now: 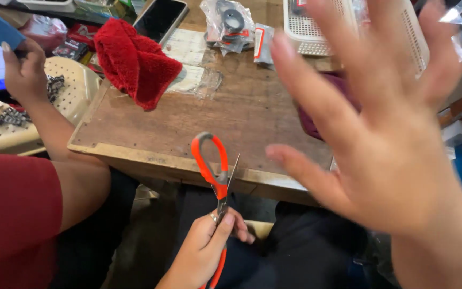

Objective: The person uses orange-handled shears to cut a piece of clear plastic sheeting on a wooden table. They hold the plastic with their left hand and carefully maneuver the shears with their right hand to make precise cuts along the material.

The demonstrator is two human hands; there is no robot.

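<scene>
My left hand (204,249) sits low in the middle, below the table's front edge. It grips one orange handle of a pair of scissors (210,160). The scissors' other handle loop and a thin blade point up over the edge of the worn wooden table (188,123). My right hand (386,144) is raised close to the camera, blurred, with its fingers spread and nothing in it. It hides part of a dark maroon cloth (308,120) on the table.
A crumpled red cloth (135,61), a dark phone (160,18), clear bags of parts (228,24) and a white perforated basket (308,29) lie at the table's far side. A person in a red shirt (12,214) sits at left, one hand (22,69) raised above a cream perforated tray (76,91).
</scene>
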